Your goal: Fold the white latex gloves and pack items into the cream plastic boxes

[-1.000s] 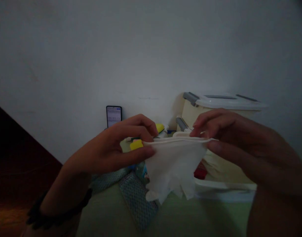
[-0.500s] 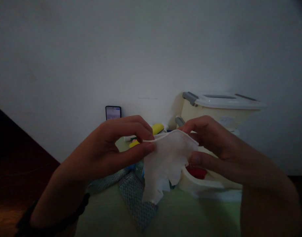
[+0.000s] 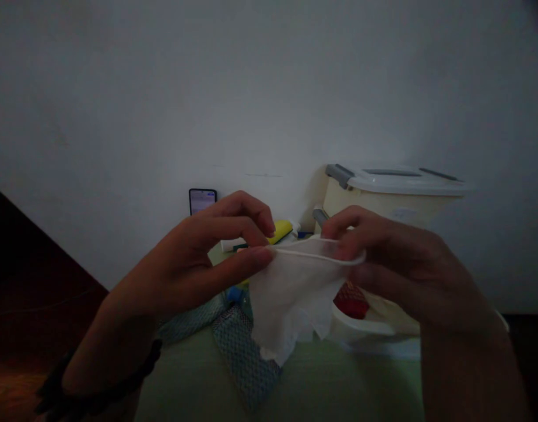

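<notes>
Left hand [image 3: 194, 264] and right hand [image 3: 392, 264] pinch the cuff of a thin white disposable glove [image 3: 290, 293], fingers dangling below the grip.

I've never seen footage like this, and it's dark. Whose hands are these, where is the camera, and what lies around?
The camera sits on a person's head, looking forward and down, so these are that person's own bare hands. The left hand and right hand each pinch the cuff of a thin white glove, whose fingers hang down. Below is a green surface with a mesh pouch; a phone leans on the wall near a cream lidded box.
</notes>
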The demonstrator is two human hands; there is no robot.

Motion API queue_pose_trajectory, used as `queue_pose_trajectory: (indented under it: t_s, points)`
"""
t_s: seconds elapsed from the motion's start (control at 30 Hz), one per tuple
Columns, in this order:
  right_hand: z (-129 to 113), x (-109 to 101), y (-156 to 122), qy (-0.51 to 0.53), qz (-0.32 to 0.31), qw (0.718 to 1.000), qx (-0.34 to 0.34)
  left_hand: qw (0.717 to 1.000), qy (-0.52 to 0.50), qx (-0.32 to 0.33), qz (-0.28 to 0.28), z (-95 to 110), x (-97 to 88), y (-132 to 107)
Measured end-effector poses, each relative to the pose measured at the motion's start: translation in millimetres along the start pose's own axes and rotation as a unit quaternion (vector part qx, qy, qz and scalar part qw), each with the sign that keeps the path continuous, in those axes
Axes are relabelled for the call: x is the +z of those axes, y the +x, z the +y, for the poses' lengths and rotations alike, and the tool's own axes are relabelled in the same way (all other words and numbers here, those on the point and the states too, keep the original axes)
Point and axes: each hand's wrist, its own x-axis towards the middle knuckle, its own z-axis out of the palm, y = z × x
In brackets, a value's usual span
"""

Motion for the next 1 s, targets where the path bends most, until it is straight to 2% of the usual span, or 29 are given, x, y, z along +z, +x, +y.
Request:
queue_pose_trajectory:
  t_s: [0.07,0.13,0.2,0.33,0.43,0.53,0.73,0.9,1.0]
  points:
    - [-3.6,-1.9,0.8,0.015,-0.075,0.997,-0.002,1.000,0.006,0.019,-0.008,-2.8,-3.2,-2.7]
    - [-7.7,-2.9,1.2,-0.023,-0.143,0.989,0.012,0.999,0.025,0.038,-0.019,-4.6,-7.3,-6.1]
    - [-11.4,-3.0,0.8,-0.087,-0.164,0.982,0.026,0.998,0.049,0.046,-0.016,-5.3,-10.9,-8.9]
    - [-15.5,-1.7,-1.2,-0.189,-0.112,0.976,0.011,0.994,0.099,0.055,-0.001,-5.2,-11.9,-9.3]
    - [-13.9,-0.5,-1.0,-0.225,-0.075,0.971,0.003,0.991,0.113,0.069,-0.018,-6.2,-7.3,-5.2]
    - [-10.5,2.0,1.7,-0.207,-0.058,0.977,0.004,0.992,0.099,0.076,-0.035,-9.2,-2.3,-1.4]
    - [-6.7,8.1,5.6,-0.152,-0.009,0.988,-0.013,0.994,0.088,0.064,-0.020,-13.7,2.1,-0.3]
    - [-4.3,8.5,3.9,-0.131,0.103,0.986,-0.029,0.998,0.010,0.054,0.030,-15.2,5.2,0.3]
    - [-1.2,6.2,1.8,-0.096,0.095,0.991,-0.019,0.996,-0.017,0.044,0.076,-17.0,6.6,0.4]
